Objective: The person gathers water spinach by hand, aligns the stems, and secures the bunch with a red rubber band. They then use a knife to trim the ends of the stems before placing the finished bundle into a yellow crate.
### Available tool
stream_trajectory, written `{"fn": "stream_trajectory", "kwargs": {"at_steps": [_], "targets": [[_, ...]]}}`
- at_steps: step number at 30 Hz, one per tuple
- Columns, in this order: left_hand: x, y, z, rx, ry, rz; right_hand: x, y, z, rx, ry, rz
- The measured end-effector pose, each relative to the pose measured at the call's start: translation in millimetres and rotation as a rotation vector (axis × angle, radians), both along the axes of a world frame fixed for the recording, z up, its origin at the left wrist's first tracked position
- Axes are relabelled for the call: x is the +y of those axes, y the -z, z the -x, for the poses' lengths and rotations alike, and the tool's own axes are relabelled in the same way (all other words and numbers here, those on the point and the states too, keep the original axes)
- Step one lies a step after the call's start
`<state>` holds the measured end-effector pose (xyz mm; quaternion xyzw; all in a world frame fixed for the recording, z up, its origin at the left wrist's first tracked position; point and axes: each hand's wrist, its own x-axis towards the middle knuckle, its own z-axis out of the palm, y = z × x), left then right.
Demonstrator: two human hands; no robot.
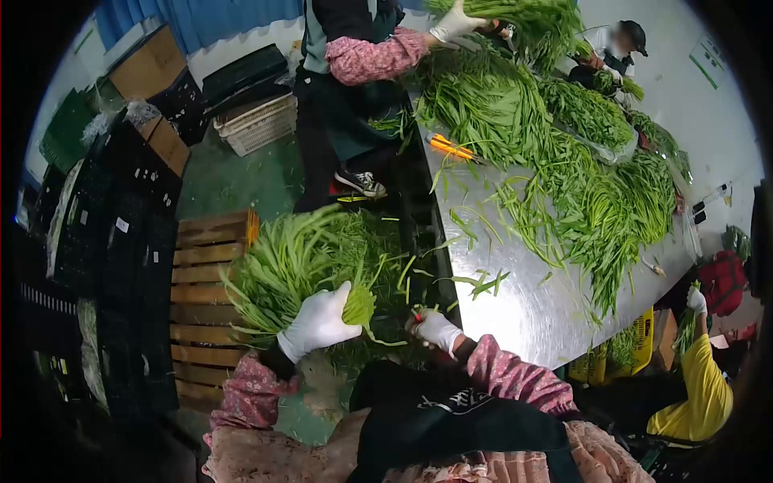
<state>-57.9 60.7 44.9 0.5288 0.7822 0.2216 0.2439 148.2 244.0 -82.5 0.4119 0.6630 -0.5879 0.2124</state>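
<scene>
My left hand (320, 322), in a white glove, grips a bunch of long leafy greens (294, 262) by the stems. The cut stem ends point right, and the leaves spread up and to the left over a wooden pallet. To the right, near the metal table's edge, my right hand (437, 328), also gloved, is closed around a small red-handled tool (418, 318) whose blade I cannot make out. Loose stems lie between the hands and the table (491, 314).
Piled greens (600, 201) and an orange-handled tool (451, 147) lie on the table. A co-worker (378, 60) stands ahead, another (620, 48) at the far end, another (696, 386) at right. A slatted pallet (209, 294) and dark crates (121, 225) are left.
</scene>
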Motion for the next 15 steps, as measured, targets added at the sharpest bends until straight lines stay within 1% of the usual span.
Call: {"fn": "stream_trajectory", "kwargs": {"at_steps": [1, 2, 3, 4, 5, 6, 7, 8, 9, 11, 12, 13, 15], "targets": [[-3, -5, -1, 0.047, -0.018, -0.044, 4, -14, 2, 0.033, 0.04, 0.035], [-5, -15, -8, 0.094, -0.018, -0.098, 6, -25, 2, 0.055, 0.014, 0.022], [0, -18, -15, 0.135, -0.002, -0.163, 8, -36, -1, 0.072, 0.005, -0.001], [0, -14, -17, 0.143, 0.019, -0.175, 5, -48, -4, 0.099, -0.023, -0.093], [0, -7, -22, 0.241, -0.001, -0.224, 7, -19, -12, 0.266, -0.167, -0.443], [1, 0, -27, 0.247, 0.012, -0.199, -1, -53, -14, 0.317, -0.078, -0.54], [2, 5, -32, 0.262, 0.003, -0.16, -7, -90, -20, 0.447, -0.06, -0.515], [6, 3, -45, 0.272, -0.009, -0.288, -7, -91, -25, 0.644, -0.05, -0.519], [11, -4, -57, 0.375, 0.016, -0.245, -14, -95, -27, 0.848, -0.047, -0.496], [18, -13, -82, 0.396, 0.044, -0.232, -20, -122, -38, 0.805, -0.081, -0.51], [18, -21, -88, 0.421, 0.075, -0.223, -23, -134, -41, 0.715, -0.115, -0.519], [20, -19, -94, 0.426, 0.12, -0.14, -24, -139, -44, 0.707, -0.139, -0.502], [24, -31, -112, 0.534, 0.17, -0.123, -25, -144, -54, 0.678, -0.173, -0.48]]}}
